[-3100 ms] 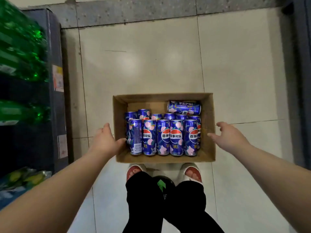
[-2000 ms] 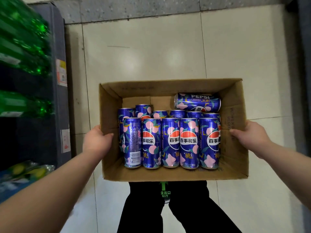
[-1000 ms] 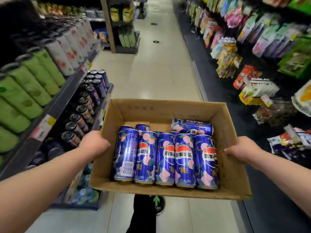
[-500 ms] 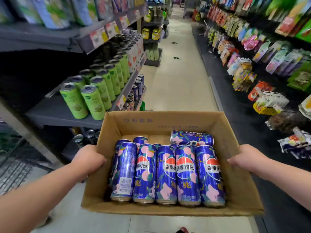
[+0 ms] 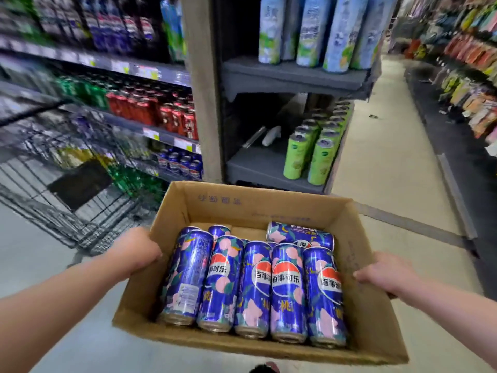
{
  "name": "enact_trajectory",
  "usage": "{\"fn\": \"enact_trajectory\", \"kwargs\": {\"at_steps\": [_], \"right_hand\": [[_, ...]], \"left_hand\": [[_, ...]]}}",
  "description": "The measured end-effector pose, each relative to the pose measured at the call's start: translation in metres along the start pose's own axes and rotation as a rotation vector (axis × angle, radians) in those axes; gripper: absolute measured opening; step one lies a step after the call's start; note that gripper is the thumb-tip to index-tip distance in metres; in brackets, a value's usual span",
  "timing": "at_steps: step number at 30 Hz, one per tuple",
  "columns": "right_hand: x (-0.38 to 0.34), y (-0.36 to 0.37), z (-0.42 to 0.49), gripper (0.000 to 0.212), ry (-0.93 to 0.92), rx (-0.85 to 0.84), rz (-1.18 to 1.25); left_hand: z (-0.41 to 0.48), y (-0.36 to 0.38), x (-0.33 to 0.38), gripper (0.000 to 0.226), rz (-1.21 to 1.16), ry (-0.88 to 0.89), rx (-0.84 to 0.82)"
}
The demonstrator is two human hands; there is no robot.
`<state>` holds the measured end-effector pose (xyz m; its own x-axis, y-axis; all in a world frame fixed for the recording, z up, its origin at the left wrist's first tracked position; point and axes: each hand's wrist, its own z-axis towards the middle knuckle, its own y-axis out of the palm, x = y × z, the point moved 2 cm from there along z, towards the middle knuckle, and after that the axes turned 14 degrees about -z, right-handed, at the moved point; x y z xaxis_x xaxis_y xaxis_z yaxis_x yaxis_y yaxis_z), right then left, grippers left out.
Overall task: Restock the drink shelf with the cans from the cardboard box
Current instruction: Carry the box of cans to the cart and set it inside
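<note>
Both bare forearms reach forward, converging from the lower corners. Left hand (image 5: 137,251) clamps the left wall of the cardboard box (image 5: 242,205), fingers curled round its edge. Right hand (image 5: 384,273) grips the right wall, knuckles up, the two hands well apart.

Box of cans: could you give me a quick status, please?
Left hand and right hand grip the box sides. Cans all in the box, one lying flat at the back. Cart stands left, before the shelves.

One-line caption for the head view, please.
Left hand and right hand grip the sides of a cardboard box of blue cans before stocked drink shelves.
</note>
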<state>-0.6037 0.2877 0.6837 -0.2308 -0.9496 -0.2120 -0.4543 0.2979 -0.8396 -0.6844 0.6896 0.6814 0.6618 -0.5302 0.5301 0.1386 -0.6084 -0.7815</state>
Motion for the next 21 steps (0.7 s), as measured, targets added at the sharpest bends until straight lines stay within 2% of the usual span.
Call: {"fn": "enact_trajectory", "kwargs": {"at_steps": [3, 5, 10, 14, 21], "right_hand": [[-0.063, 0.009, 0.006, 0.011, -0.074, 0.008, -0.032], [-0.103, 0.015, 0.014, 0.009, -0.105, 0.015, -0.051], [-0.200, 0.032, 0.051, 0.025, -0.169, 0.034, -0.090], [-0.273, 0.041, 0.072, 0.025, -0.178, 0.016, -0.104], [-0.365, 0.053, 0.091, 0.024, -0.155, 0.023, -0.013]], "left_hand": [[0.023, -0.038, -0.038, 0.021, -0.051, -0.045, 0.065], [0.043, -0.060, -0.060, 0.025, -0.108, -0.086, 0.104], [0.108, -0.110, -0.104, 0.027, -0.145, -0.155, 0.153], [0.165, -0.154, -0.119, 0.022, -0.165, -0.160, 0.188], [0.251, -0.215, -0.129, 0.028, -0.092, -0.127, 0.180]]}}
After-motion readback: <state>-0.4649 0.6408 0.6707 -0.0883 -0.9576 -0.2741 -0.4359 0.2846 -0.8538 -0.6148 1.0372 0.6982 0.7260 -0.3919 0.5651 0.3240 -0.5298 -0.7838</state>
